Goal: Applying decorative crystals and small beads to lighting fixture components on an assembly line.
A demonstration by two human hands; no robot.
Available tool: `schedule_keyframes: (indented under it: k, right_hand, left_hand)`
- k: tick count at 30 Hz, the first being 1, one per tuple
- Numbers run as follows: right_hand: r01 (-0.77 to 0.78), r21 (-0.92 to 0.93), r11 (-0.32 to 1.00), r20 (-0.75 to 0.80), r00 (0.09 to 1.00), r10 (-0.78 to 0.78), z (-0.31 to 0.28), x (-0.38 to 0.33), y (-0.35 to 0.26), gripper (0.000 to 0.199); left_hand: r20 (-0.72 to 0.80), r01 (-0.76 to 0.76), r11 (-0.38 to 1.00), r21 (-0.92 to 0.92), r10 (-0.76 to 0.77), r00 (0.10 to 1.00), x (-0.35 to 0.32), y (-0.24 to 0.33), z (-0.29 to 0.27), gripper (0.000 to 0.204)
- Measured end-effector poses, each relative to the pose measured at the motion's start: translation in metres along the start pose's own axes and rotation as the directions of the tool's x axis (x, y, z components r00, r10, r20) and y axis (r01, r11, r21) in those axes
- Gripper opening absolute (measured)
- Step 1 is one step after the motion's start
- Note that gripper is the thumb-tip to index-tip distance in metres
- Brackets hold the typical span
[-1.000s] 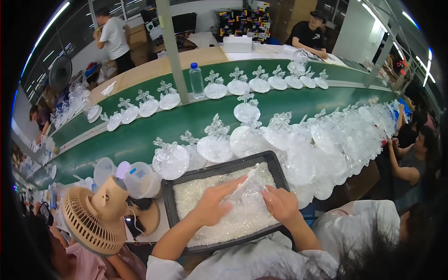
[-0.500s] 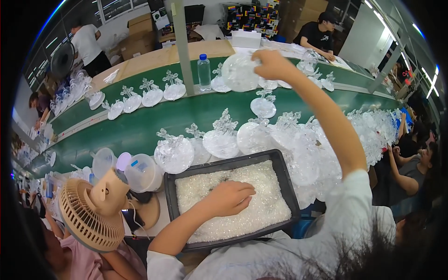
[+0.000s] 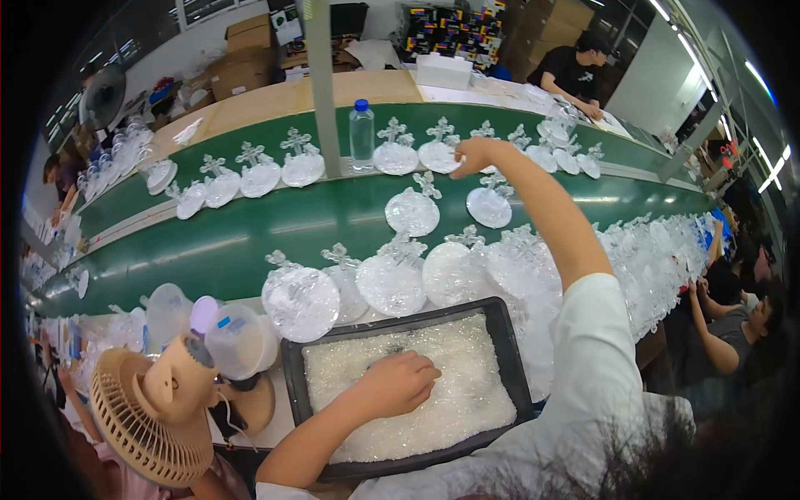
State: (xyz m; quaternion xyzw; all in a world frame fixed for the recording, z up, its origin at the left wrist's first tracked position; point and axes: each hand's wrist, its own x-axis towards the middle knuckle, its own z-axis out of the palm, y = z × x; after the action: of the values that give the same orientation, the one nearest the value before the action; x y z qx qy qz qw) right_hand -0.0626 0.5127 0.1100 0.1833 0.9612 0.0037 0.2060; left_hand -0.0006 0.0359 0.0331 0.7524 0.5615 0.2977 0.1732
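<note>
- Two hands of mine are at work, well apart: my left hand [image 3: 398,383] lies in the black tray [image 3: 293,375], my right hand [image 3: 472,155] is stretched out over the green belt [image 3: 250,242].
- My left hand rests palm down on the heap of small clear pieces [image 3: 467,392] in the tray, fingers curled loosely into them; I cannot tell whether they pinch anything. Half a second ago it lay in much the same spot.
- My right hand is far out at the back row of clear round ornaments [image 3: 439,155], touching or just beside one of them. Whether the fingers are closed on it or merely laid against it, I cannot tell.
- A second ago both hands were together in the tray; half a second ago the right was already raised over the belt with a clear ornament at it, and now it is lower, at the row itself.
- A plastic water bottle [image 3: 362,135] stands on the belt to the left of my right hand, beside a grey post [image 3: 322,92].
- A beige fan [image 3: 154,417] sits left of the tray.
</note>
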Motion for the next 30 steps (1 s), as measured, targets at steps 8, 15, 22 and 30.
schedule_keyframes:
  k: [8, 15, 22, 30]
  right_hand:
    - [-0.027, -0.308, 0.951, 0.020, 0.999, 0.035, 0.054, -0.021, 0.084, 0.053]
    - [-0.210, -0.329, 0.921, -0.481, 0.876, 0.028, 0.025, -0.096, 0.082, 0.012]
    - [-0.314, -0.252, 0.915, -0.820, 0.571, -0.030, -0.044, -0.247, 0.012, 0.011]
    - [0.153, 0.132, 0.979, -0.931, 0.359, 0.070, 0.000, -0.349, -0.114, 0.011]
  left_hand:
    - [0.051, -0.036, 0.996, -0.077, 0.040, 0.998, 0.008, 0.005, -0.005, 0.022]
    - [-0.027, 0.155, 0.977, -0.144, -0.160, 0.987, 0.011, 0.004, -0.003, 0.025]
    - [0.059, 0.038, 0.980, 0.198, -0.050, 0.997, 0.020, 0.030, 0.004, 0.050]
    - [0.183, -0.045, 0.913, 0.406, -0.033, 0.983, 0.089, 0.019, 0.040, 0.064]
